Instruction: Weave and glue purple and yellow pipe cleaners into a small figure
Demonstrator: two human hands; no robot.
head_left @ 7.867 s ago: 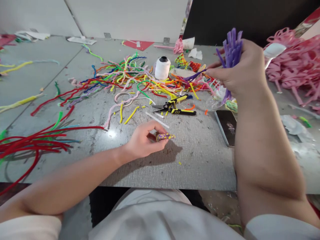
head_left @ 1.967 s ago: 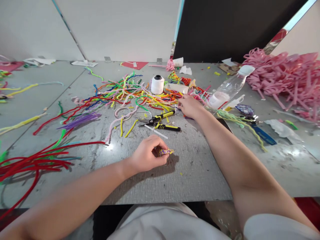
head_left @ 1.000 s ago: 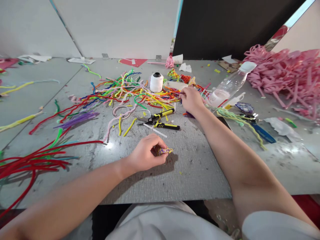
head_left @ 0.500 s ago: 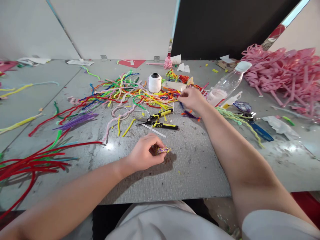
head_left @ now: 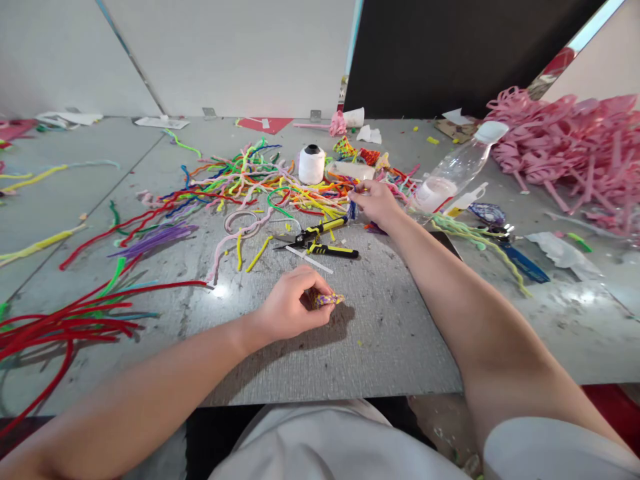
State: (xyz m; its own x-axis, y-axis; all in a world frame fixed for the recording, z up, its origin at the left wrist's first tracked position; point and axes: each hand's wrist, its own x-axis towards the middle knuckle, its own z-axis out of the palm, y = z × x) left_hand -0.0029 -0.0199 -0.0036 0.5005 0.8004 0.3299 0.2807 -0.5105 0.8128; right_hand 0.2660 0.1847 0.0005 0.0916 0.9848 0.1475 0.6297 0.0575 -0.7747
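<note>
My left hand (head_left: 295,303) pinches a small yellow-and-purple patterned piece (head_left: 327,300) just above the table, near its front edge; the fingers hide part of it. Farther out, my right hand (head_left: 379,201) is closed on a small bundle of blue strands (head_left: 353,208) that hangs below the fingertips. Between the hands lie yellow-and-black pruning shears (head_left: 320,241), blades to the left. A thin white strip (head_left: 310,261) rests beside them. Behind the right hand spreads a pile of coloured pipe cleaners (head_left: 240,175).
A white thread spool (head_left: 311,165) stands in the pile. To the right are a tilted clear bottle (head_left: 457,167), pale green strands (head_left: 480,243), a blue-handled tool (head_left: 523,261) and a heap of pink ribbon (head_left: 575,147). Red pipe cleaners (head_left: 75,323) lie at the left.
The right hand has drawn slightly left and now has the blue bundle lifted upright in its fingers. My left hand stays put with the patterned piece.
</note>
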